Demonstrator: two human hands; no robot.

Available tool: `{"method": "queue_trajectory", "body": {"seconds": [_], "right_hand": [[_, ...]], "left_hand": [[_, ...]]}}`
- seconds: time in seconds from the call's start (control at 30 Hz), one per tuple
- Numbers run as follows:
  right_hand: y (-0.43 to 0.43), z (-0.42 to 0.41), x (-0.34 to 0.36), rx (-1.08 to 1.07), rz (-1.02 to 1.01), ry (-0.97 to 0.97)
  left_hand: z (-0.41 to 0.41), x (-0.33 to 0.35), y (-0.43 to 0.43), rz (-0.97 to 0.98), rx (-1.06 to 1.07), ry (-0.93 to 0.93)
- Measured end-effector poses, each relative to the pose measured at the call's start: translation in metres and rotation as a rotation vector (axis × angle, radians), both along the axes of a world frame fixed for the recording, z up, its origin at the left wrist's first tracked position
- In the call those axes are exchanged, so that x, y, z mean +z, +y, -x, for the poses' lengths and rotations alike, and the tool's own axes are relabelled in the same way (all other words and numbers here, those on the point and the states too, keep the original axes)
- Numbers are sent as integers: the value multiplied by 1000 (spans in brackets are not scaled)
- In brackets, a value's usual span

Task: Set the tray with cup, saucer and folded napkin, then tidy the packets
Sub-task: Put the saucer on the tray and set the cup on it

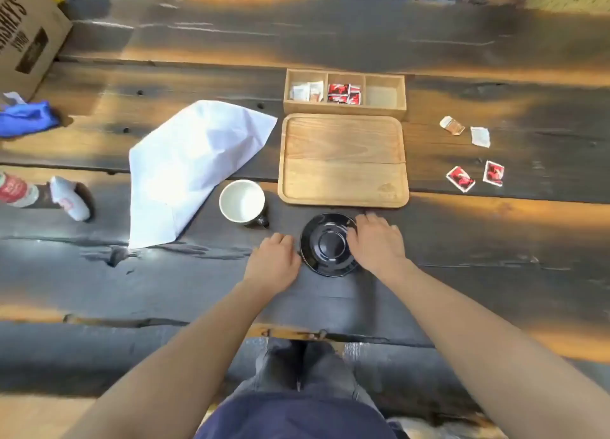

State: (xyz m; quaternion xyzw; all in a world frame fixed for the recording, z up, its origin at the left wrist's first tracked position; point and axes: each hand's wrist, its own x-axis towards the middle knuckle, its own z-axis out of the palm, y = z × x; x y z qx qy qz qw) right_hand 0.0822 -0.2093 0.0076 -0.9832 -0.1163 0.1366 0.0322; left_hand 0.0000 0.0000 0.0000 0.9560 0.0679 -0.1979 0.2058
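Gripping black saucer (326,244) with your right hand (376,240) | left hand (274,260) open beside it | organizer box (345,109): white packets (307,92), red packets (343,93), third compartment bare

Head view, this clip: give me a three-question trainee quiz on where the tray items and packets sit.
1. True or false: the black round saucer lies on the pale wooden tray.
2. How many loose packets lie on the dark wooden table right of the tray?
3. Which compartment of the wooden three-part box is empty? A left, B middle, C right.

Key: 1 false, it is on the table between left hand and right hand. 2 four. 3 C.
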Motion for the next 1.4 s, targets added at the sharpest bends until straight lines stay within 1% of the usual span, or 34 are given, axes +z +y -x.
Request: {"method": "queue_trajectory", "body": {"seconds": [0.03, 0.1, 0.2, 0.27, 0.4, 0.47, 0.6, 0.73, 0.83, 1.0, 1.1, 1.17, 1.3, 1.4], "right_hand": [[-1, 0, -4, -34, 8, 48], [-3, 1, -16, -93, -38, 104], [-4, 3, -32, -207, -164, 210], [-3, 2, -41, -307, -271, 225], [-4, -6, -59, -483, -399, 241], [-7, -10, -65, -556, -454, 267], [-25, -14, -67, -579, -500, 262], [-43, -28, -60, -629, -587, 255], [-43, -54, -52, -663, -670, 234], [-4, -115, -44, -790, -948, 229], [26, -154, -47, -771, -965, 216], [46, -174, -52, -757, -985, 242], [81, -205, -62, -878, -1075, 298], [100, -220, -67, -939, -1062, 302]], "left_hand": [[0, -5, 1, 12, 13, 6], [-1, -17, 3, 13, 41, -21], [0, -35, 4, -13, 27, -54], [-1, -49, 4, -16, 6, -112], [-10, -78, 2, -32, 32, -202], [-13, -92, -2, -48, 52, -219], [-11, -108, -14, -118, 113, -258], [-16, -111, -27, -169, 209, -266], [-17, -116, -29, -206, 210, -270], [-18, -120, -29, -229, 214, -278], [-20, -120, -28, -212, 250, -300], [-20, -120, -28, -202, 277, -315], [-21, -123, -29, -200, 281, -326], [-20, -125, -29, -209, 279, -318]]}}
